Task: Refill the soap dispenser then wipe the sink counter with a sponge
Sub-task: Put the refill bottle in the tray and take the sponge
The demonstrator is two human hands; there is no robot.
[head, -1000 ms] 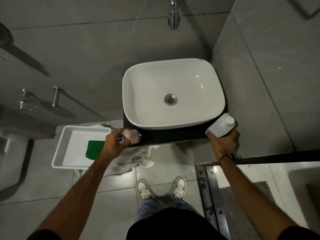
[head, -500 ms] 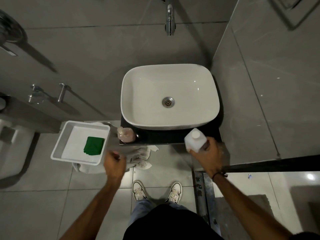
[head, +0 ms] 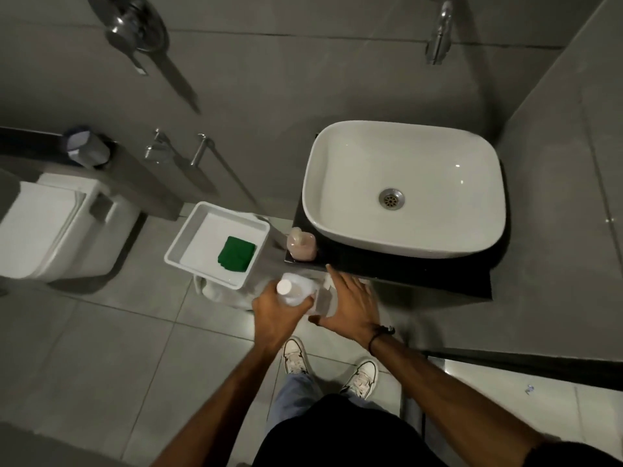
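A pink soap dispenser (head: 301, 246) stands at the left front corner of the dark sink counter (head: 421, 274), without a pump on top. My left hand (head: 274, 315) grips a white refill bottle (head: 296, 293) just in front of and below the counter edge, its white cap pointing toward me. My right hand (head: 350, 308) is beside the bottle's far end with fingers spread; whether it touches the bottle is unclear. A green sponge (head: 236, 254) lies in a white tray (head: 188, 244) left of the counter.
The white basin (head: 404, 187) fills most of the counter, with the wall tap (head: 438, 38) above it. A pale cloth (head: 219, 288) lies under the tray. A toilet (head: 50, 224) stands at the far left. My shoes (head: 295, 357) are on the tiled floor.
The refill bottle has gone from my right hand to my left hand, moving left in front of the counter. My right hand has let go and spread. The view has shifted left.
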